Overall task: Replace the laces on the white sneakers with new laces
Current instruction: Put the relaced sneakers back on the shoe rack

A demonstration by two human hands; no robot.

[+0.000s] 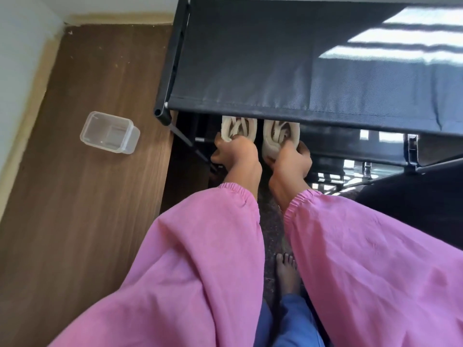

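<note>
- Two off-white fabric sneakers, the left sneaker (238, 127) and the right sneaker (279, 136), sit side by side on a lower tier of a black fabric-and-tube shoe rack (250, 71), heels toward the person and toes hidden under the top shelf.
- Each shoe is held at its heel end: the left hand (235, 154) has its fingers curled round the heel collar of the left sneaker, and the right hand (292, 160) grips the heel of the right sneaker the same way, thumb and fingers wrapped on either side.
- Pale flat laces (240, 126) show as loose bands across the openings; whether they are tied cannot be told.
- Judging by the look, the shoes are light and soft-sided, so the collar may fold under a pinch; the stiffer heel counter looks the surest hold for drawing them out.
- Laces will be limp and could snag on the rack's rods as the shoes come out.
- Overhead, the rack's top shelf hangs low over the shoes, leaving little room to lift.
- Beside the rack lies brown wood-grain flooring (75, 221), smooth and level, a fair place to work.
- On that floor stands a clear plastic lidless tub (110, 132), well apart from the shoes.
- Pink gathered sleeves (200, 246) fill the foreground; a bare foot (286, 274) stands between them on darker flooring.
</note>
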